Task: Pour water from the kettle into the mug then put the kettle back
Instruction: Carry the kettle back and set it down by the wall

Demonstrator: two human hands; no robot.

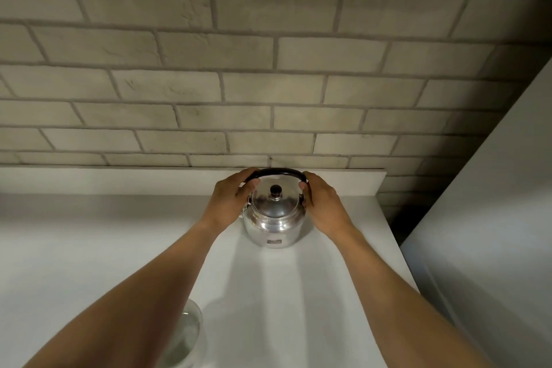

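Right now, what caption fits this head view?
Both hands, left and right, flank the shiny steel kettle on the white counter.

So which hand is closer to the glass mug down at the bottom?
Left. The left hand is at the kettle's handle, its forearm passing over the mug; the right hand holds the handle's far side.

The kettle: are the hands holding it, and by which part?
Both hands, left hand and right hand, grip the kettle by the ends of its black handle.

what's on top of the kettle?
On the kettle: a domed lid with a dark knob, under the black handle both hands touch. Contents hidden by the lid.
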